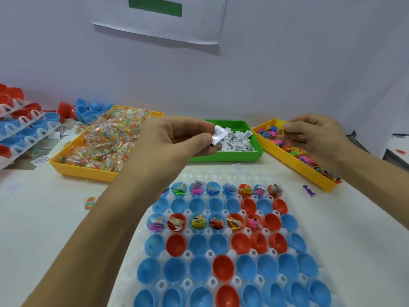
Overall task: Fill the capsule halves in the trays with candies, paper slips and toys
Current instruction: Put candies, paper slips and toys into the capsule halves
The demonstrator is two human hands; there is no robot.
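A: What is the left hand [177, 138] doing?

B: It pinches a white paper slip [219, 134] between thumb and fingers, held over the near edge of the green tray [225, 156] that carries the rest of the slips.

A: And the right hand [314, 135]?

B: It is curled round a yellow toy [282, 126], nipped at the fingertips above the far end of the yellow toy tray [294, 161], which is heaped with small coloured figures.

A: Where are the candies?

B: In the other yellow tray [86, 170] on the left, packed in clear wrappers. One loose candy packet [89, 203] lies on the surface [44, 209] near the left forearm.

A: And the capsule halves?

B: They sit in the white capsule tray [345, 244] in front, blue and red. The far row and the third row hold fillings, though the last two halves of the third row on the right look bare; the other rows are bare cups.

A: Anything else?

B: A purple toy [309, 191] lies on the surface just beside the toy tray. Stacked trays of capsule halves [22, 131] stand at far left.
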